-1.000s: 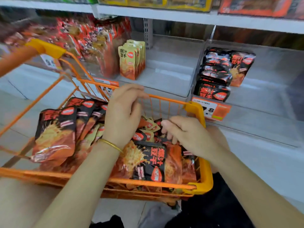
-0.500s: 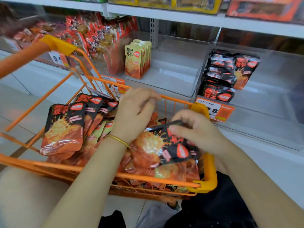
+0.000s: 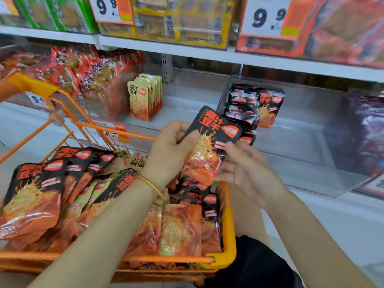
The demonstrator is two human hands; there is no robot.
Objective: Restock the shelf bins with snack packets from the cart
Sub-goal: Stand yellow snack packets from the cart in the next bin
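A black-and-orange snack packet [image 3: 209,146] is held upright above the orange cart [image 3: 228,235]. My left hand [image 3: 170,148] grips its left edge, thumb on the front. My right hand [image 3: 247,169] is beside the packet's lower right edge with fingers spread and straight, fingertips at the packet. The cart holds several more black and tan packets [image 3: 37,196]. Behind the held packet, a clear shelf bin [image 3: 301,121] contains several matching black packets [image 3: 249,107] at its left end.
A neighbouring bin [image 3: 187,104] holds a short row of tan packets [image 3: 143,98]; the bin further left is full of red packets [image 3: 83,69]. The upper shelf carries boxed goods with 9.9 price tags [image 3: 268,15]. Purple packets [image 3: 369,129] lie at far right.
My hands have lifted one black packet out of the cart and turned it upright. It has passed from my right hand into my left. The view has tilted up toward the shelf.
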